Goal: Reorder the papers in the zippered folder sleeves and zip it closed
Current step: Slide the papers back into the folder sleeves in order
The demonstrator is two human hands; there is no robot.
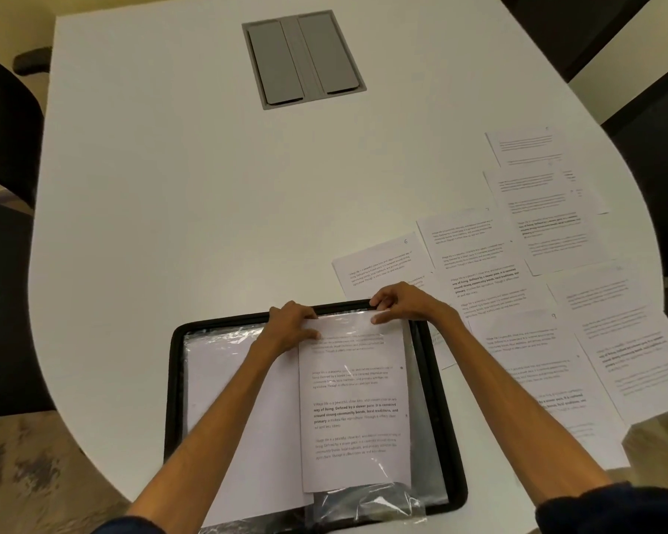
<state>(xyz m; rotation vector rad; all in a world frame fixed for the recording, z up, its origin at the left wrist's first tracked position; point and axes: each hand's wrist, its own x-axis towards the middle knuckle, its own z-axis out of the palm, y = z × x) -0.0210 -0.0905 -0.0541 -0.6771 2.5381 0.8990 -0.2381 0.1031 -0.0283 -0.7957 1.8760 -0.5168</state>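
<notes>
Zippered folder (175,379) lies unzipped and flat at the near edge of the table (170,186); its bottom rim is almost flush w/ the table edge, right in front of me. The right half has a printed sheet (355,410) lying upright, top edge up by the folder's far rim, bottom edge stopping short of the near rim, w/ crinkled clear sleeve (367,502) poking out below it. The left half shows a blank page (224,379) under plastic.

Both hands are up at the sheet's top edge. The left hand (292,321) has its fingers curled over the top-left corner, thumb on the paper below. The right hand (402,302) is on the top-right corner, fingers on the black rim, thumb pressed on the sheet. Looks like both are pinching the sheet, but tbh the glare is bad and I can't tell if sleeve film is in the pinch too.

Room-wise: loose papers (483,271) fan over the whole right side, overlapping, some hanging past the table edge, the nearest tucked under the folder's right rim. Bare tabletop to the left and beyond the folder, up to the grey hatch (303,57). A black chair (4,129) sits off the left edge.
</notes>
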